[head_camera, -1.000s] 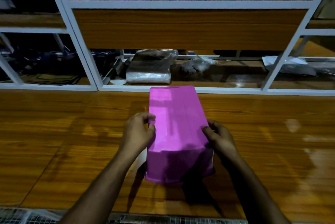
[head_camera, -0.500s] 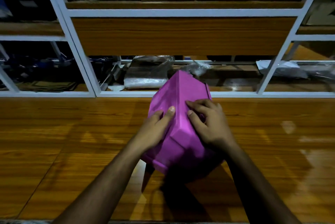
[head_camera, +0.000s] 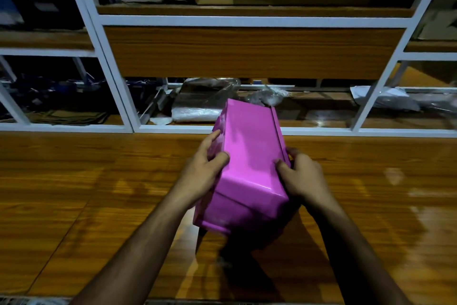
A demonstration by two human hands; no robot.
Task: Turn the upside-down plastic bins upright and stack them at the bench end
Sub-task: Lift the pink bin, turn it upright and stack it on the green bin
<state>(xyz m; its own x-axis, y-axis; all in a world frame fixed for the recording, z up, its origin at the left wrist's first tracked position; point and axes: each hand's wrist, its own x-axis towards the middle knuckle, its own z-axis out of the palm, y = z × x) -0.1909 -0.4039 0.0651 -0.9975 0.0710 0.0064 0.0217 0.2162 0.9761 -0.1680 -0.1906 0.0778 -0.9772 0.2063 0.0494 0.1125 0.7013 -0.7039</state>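
I held the pink bin between both hands, tipped on its side above the wooden bench, one long wall facing up at me. My left hand gripped its left side, thumb curled over the upper edge and fingers spread against the wall beyond. My right hand clasped the right edge, fingers wrapped round the rim.
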